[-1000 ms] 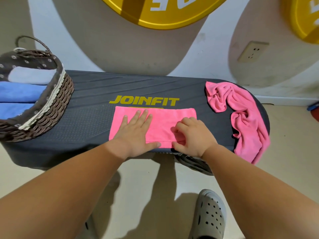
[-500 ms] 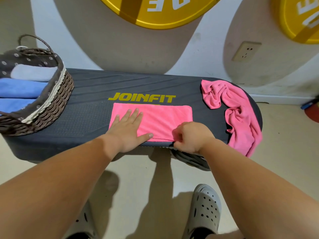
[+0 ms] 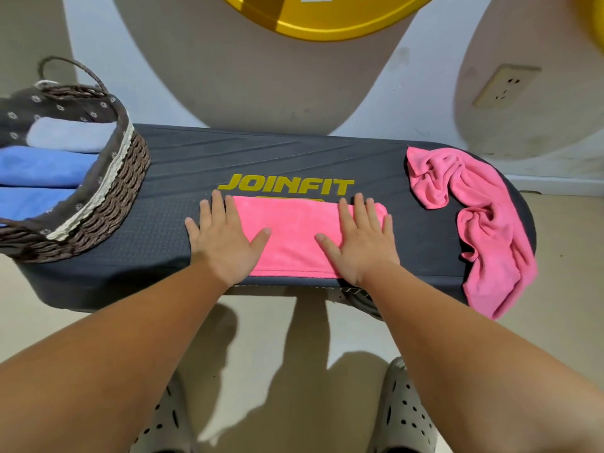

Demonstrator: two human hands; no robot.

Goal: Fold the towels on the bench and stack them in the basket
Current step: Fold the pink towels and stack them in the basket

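pressing my left hand [image 3: 225, 240] and right hand [image 3: 358, 240], fingers spread flat, on the ends of the folded pink towel [image 3: 294, 237] at the bench's [image 3: 294, 155] near edge, i'm flattening its crease so it stacks neatly.

Location: a fitness room. The black bench [image 3: 294, 158] under the left hand [image 3: 225, 246] and right hand [image 3: 359, 246] bears the JOINFIT logo [image 3: 287, 187]. Beyond the hands, a large yellow disc [image 3: 327, 24] decorates the wall [image 3: 85, 27].

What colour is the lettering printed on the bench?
Yellow: the JOINFIT lettering stands out on the dark grey bench, clearest in the head view.
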